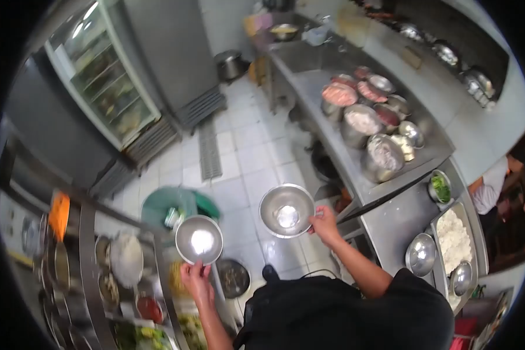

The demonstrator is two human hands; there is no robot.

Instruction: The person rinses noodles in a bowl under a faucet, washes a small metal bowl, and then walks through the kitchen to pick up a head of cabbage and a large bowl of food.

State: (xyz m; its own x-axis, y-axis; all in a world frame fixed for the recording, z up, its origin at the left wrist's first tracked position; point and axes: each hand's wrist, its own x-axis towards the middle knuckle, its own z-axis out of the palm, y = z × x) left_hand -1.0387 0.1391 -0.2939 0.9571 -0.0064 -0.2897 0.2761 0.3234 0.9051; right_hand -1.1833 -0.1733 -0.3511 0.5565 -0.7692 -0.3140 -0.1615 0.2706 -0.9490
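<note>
A small metal bowl (pixel 199 238) hangs in the air over the floor, its near rim pinched by my left hand (pixel 198 283). Further right, a larger metal bowl (pixel 286 210) is gripped at its right rim by my right hand (pixel 325 225). Both bowls face up toward the camera, and their shiny insides appear to hold nothing. A gap separates the two bowls. Beneath and behind the smaller one stands a green bin (pixel 168 205) on the tiled floor.
On the right, a steel counter (pixel 356 169) carries several pots of meat (pixel 339 94). Nearer are a tray of white food (pixel 454 239) and a metal bowl (pixel 420 255). Shelving with food containers (pixel 127 259) stands at left. Another person's sleeve (pixel 491 189) shows far right.
</note>
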